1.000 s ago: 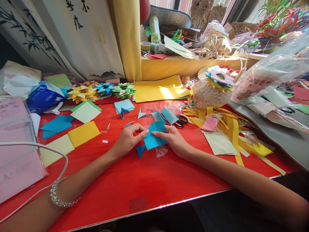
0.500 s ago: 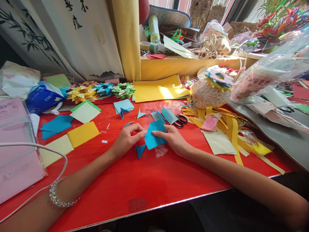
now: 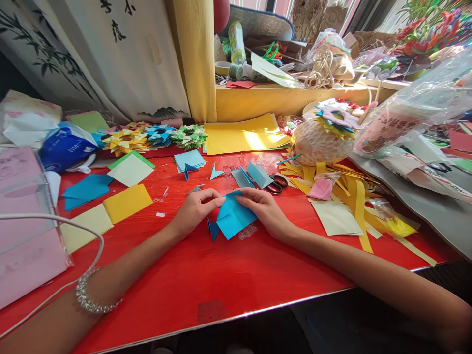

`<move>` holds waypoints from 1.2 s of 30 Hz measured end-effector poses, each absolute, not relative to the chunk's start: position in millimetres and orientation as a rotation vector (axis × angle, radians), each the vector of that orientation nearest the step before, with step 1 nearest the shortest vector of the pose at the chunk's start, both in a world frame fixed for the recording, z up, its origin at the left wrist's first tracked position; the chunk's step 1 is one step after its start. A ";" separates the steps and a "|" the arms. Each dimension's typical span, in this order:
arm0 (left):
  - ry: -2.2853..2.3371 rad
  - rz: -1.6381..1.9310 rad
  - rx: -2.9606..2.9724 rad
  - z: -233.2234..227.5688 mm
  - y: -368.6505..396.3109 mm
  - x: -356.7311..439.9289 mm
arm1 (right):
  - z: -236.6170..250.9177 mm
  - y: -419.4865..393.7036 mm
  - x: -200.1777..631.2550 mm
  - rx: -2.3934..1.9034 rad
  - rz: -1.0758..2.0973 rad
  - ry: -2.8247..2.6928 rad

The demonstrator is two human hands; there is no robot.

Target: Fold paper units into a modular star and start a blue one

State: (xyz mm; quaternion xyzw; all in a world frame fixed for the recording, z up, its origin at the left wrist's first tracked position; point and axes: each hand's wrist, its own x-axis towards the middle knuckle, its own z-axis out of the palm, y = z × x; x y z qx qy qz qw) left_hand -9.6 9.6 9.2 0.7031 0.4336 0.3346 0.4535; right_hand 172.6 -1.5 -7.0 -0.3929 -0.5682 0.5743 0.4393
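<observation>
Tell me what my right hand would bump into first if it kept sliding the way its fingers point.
Probably the left hand: the right hand points left across the blue paper they both pinch, and their fingertips nearly meet at its top edge.

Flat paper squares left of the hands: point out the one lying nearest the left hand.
The bright yellow square. It lies closer to the left hand than the pale yellow, blue or white-and-green sheets.
</observation>
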 end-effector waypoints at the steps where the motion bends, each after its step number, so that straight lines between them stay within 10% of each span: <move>1: 1.071 0.829 1.723 9.4 9.7 -9.4 | -6.9 -1.7 172.8 -0.978 1.421 -1.415; 36: 1.117 0.751 1.695 -2.4 17.2 -9.6 | -14.0 -1.9 179.8 -0.761 0.150 -2.236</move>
